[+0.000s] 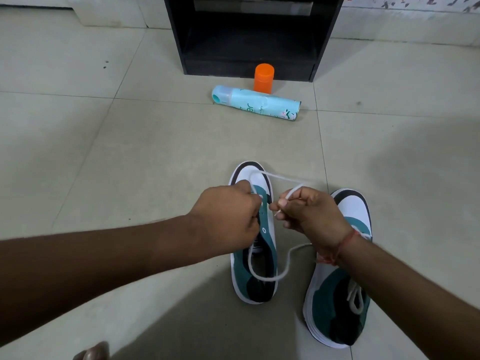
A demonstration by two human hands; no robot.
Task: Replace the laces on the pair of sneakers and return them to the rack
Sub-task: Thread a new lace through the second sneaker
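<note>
Sneakers in teal, white and black stand side by side on the pale tiled floor (78,126), the right sneaker (340,294) nearest and already laced, the left sneaker (255,261) just beyond with a soft white lace (281,271) looping loosely over its opening. Above that shoe's eyelets the left hand (228,216) pinches one stretch of lace in a curled grip, while the right hand (309,211) pinches the lace tip. Farther off lie a smooth turquoise spray can (259,103) on its side, an upright orange bottle (263,77) and the black rack (249,35).
</note>
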